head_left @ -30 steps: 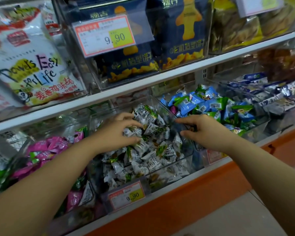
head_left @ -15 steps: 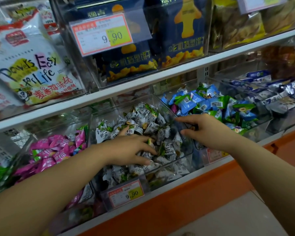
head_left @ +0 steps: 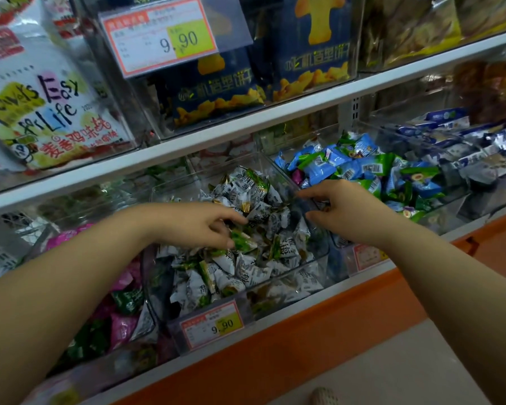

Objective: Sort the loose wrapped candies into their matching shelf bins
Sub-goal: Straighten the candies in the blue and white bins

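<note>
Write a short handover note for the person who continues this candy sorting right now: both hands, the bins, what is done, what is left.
Left hand: over the middle clear plastic bin; it seems to pinch a green-wrapped candy.
Right hand: fingers curled at the wall between that bin and the right clear plastic bin; whether it holds a candy cannot be told.
Things: the middle bin holds white-and-green wrapped candies. The right bin holds blue and green wrapped candies plus a magenta stray. On the left, pink wrapped candies lie mixed with green and white ones.
Done: unclear.
Left: move the strays to matching bins.
</note>
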